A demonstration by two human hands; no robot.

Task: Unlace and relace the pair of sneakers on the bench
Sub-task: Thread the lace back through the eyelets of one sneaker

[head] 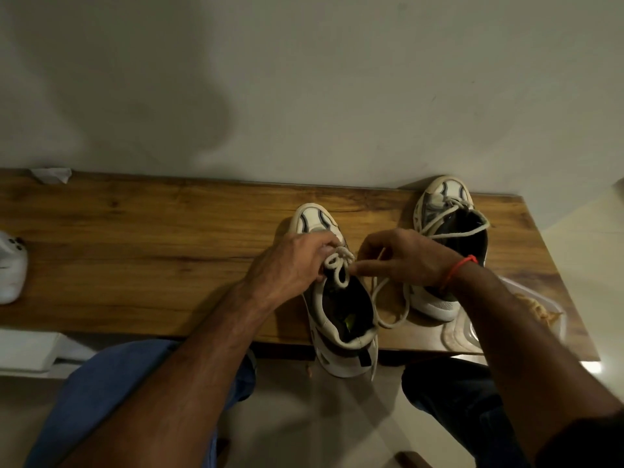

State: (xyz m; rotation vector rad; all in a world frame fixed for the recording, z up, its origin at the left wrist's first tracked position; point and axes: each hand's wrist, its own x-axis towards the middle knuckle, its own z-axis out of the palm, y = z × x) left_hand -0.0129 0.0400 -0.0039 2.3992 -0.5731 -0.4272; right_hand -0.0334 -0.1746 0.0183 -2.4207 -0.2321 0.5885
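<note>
- Long brown wood-grain bench (141, 244) runs across the middle of the frame, set against a pale plaster wall (337, 79)
- White low-top sneaker with dark stripes on the toe (341, 319) sits centre frame, toe toward the wall, heel hanging over the bench's near edge
- Second matching white sneaker (449, 238) stands to the right of it, nearer the wall, apart from the first; its lace is loose, one strand lying across its open mouth
- Left hand (290, 265) rests on the centre sneaker's upper, fingers curled and pinching the cream flat shoelace (339, 265) at the top eyelets
- Right hand (401, 258) is just beside the left, fingers curled, forefinger pointing left and touching the lace loops; a free length of lace trails down in a curve between the two shoes
- Thin red thread band (457, 268) circles the right wrist
- Clear plastic container (526, 309) sits at the bench's right end, partly hidden by the right forearm
- White object (11, 268) at the left edge of the frame; cannot tell what it is
- Blue trouser knee (111, 383) shows lower left
</note>
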